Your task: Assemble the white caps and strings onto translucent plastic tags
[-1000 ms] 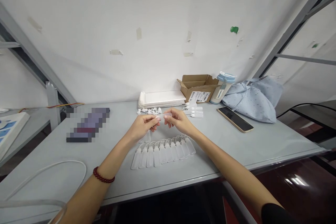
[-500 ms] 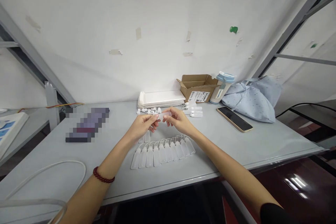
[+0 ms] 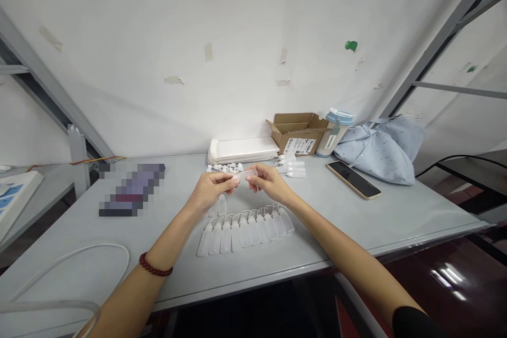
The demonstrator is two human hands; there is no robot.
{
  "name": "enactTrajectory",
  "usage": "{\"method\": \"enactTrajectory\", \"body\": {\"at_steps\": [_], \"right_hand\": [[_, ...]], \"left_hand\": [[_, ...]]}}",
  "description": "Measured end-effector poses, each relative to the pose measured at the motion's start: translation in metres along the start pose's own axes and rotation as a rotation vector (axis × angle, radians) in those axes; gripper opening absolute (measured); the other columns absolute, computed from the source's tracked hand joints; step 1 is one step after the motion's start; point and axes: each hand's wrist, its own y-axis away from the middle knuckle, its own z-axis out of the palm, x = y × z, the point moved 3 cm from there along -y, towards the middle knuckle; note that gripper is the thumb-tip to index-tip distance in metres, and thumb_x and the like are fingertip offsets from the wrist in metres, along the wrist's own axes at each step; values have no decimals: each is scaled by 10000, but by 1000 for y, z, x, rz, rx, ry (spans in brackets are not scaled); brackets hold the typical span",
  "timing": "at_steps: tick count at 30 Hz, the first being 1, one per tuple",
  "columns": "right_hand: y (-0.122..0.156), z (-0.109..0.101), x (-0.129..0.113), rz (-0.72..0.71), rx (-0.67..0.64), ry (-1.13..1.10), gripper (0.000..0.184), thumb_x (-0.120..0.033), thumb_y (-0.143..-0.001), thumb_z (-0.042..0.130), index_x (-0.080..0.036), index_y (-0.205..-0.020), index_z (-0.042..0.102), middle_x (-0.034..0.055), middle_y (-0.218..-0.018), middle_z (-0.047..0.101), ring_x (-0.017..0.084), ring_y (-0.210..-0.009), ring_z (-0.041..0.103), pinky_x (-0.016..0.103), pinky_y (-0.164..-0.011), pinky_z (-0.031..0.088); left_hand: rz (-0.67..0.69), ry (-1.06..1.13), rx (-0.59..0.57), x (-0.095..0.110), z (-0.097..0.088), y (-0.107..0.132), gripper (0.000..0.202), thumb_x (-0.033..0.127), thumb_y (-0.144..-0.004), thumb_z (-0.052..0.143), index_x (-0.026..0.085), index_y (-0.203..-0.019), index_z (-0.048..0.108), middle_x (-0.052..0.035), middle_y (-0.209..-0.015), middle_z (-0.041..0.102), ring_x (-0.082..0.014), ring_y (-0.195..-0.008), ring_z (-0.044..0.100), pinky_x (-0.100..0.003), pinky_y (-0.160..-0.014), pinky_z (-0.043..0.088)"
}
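A small translucent plastic bottle (image 3: 247,174) is held sideways between my two hands above the table. My left hand (image 3: 212,188) pinches its left end, where a white tip shows at the fingers; whether that is a separate cap I cannot tell. Around the other end close the fingers of my right hand (image 3: 271,182). Below them lies a slanting row of several similar bottles (image 3: 246,231) with white caps and looped strips. Two more bottles (image 3: 222,205) lie beside my left wrist, partly covered by it. Loose white caps (image 3: 234,167) are scattered just behind my hands.
Behind the caps lies a stack of flat white packs (image 3: 245,147). An open cardboard box (image 3: 299,132), a lidded cup (image 3: 334,134), a blue cloth bag (image 3: 374,150) and a phone (image 3: 352,179) are on the right. More bottles (image 3: 296,172) lie before the box. A white cable (image 3: 124,253) loops at left.
The fingers of my left hand have shifted slightly on the bottle's end, and a bottle beside that wrist shows more. My right hand keeps its grip on the bottle.
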Motion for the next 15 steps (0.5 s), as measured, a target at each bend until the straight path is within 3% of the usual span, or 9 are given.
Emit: {"method": "enactTrajectory", "body": {"at_steps": [9, 15], "right_hand": [[1, 0, -3, -20, 43, 82, 306, -432, -810, 579, -148, -918, 612, -5, -639, 582, 105, -533, 533, 240, -552, 432], [2, 0, -2, -41, 56, 244, 342, -482, -838, 534, -160, -731, 579, -10, -607, 561, 111, -543, 544, 233, -561, 411]], "left_hand": [[-140, 72, -69, -5, 4, -1, 421, 539, -704, 659, 120, -661, 642, -35, -665, 587, -122, -589, 534, -261, -558, 445], [-183, 66, -57, -10, 3, -1, 441, 544, -711, 658, 104, -701, 664, -17, -583, 567, -113, -543, 520, -277, -581, 441]]}}
